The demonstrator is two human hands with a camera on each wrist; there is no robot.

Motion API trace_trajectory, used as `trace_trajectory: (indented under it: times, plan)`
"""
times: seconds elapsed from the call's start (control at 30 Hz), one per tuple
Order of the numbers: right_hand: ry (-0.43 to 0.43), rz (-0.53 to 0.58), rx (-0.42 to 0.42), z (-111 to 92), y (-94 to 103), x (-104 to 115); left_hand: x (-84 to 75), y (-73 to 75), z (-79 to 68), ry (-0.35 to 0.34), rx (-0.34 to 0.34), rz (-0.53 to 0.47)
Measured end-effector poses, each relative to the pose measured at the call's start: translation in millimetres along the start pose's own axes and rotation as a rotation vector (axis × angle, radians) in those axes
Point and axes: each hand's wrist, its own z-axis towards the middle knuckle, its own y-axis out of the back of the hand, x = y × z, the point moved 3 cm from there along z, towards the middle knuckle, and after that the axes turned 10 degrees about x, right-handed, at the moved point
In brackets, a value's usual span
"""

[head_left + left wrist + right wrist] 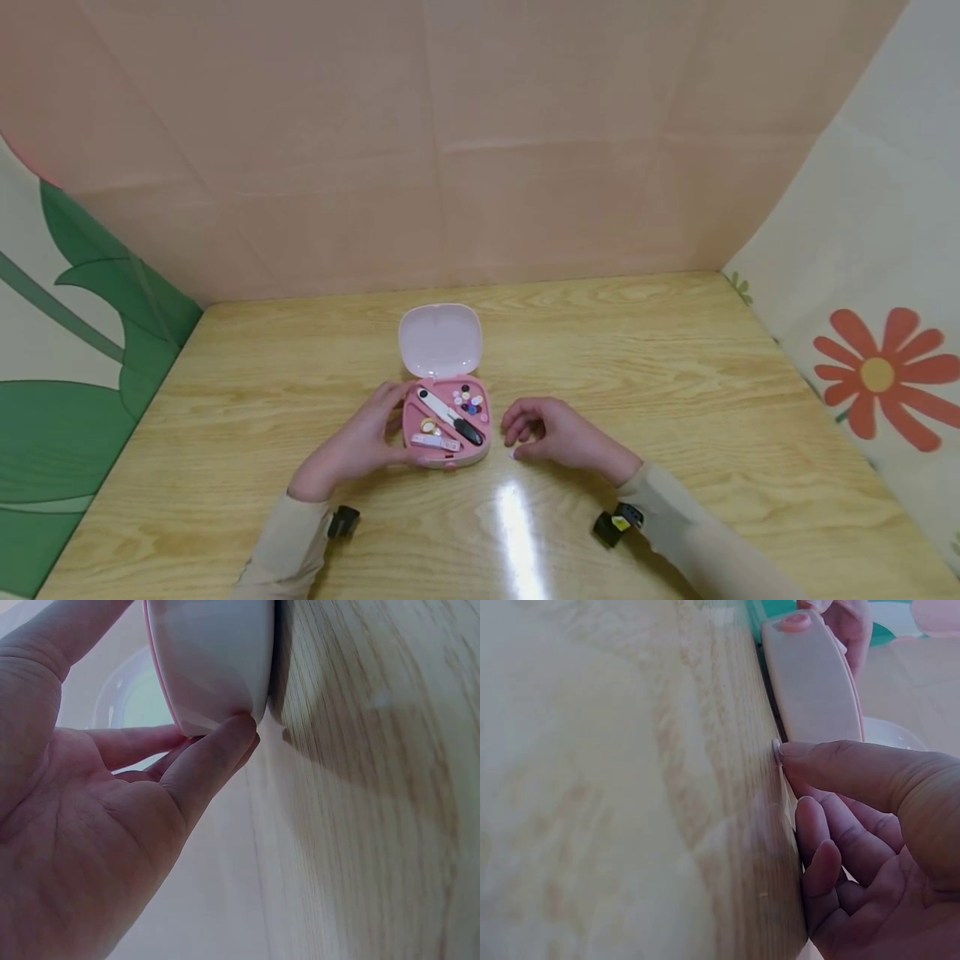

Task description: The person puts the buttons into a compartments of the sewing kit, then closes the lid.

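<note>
A pink sewing box (483, 446) sits on the table with its pale lid (440, 340) flipped up at the back. My left hand (363, 437) grips it from the left, thumb along the front, fingers round the far side. Inside lie a white tool with a black end (450, 414), a small rolled white strip (436, 442) and several buttons (471, 407). Right of the box, my right hand (558, 437) rests low over the table, its fingers loosely bent. Its straight thumb touches a small white button (776, 750) at the table surface, with a gap between thumb and fingers.
The wooden table (675, 358) runs back to a plain pinkish cloth (450, 167). Printed cloths with leaves (52, 442) and a red flower (877, 375) hang at the sides. A bright light reflection (519, 542) falls on the wood in front of the box.
</note>
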Motion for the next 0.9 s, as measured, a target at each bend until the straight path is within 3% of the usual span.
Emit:
trace_trajectory:
  times: [0.27,0.9]
  plan:
    - [-0.035,-0.010,0.001,-1.0,-0.4,0.1,-2.3,0.5,-0.1,-0.004,0.004,0.011]
    - [-0.027,-0.040,0.002,-0.8,-1.0,0.8,1.1,-0.6,-0.7,-0.033,-0.008,0.028]
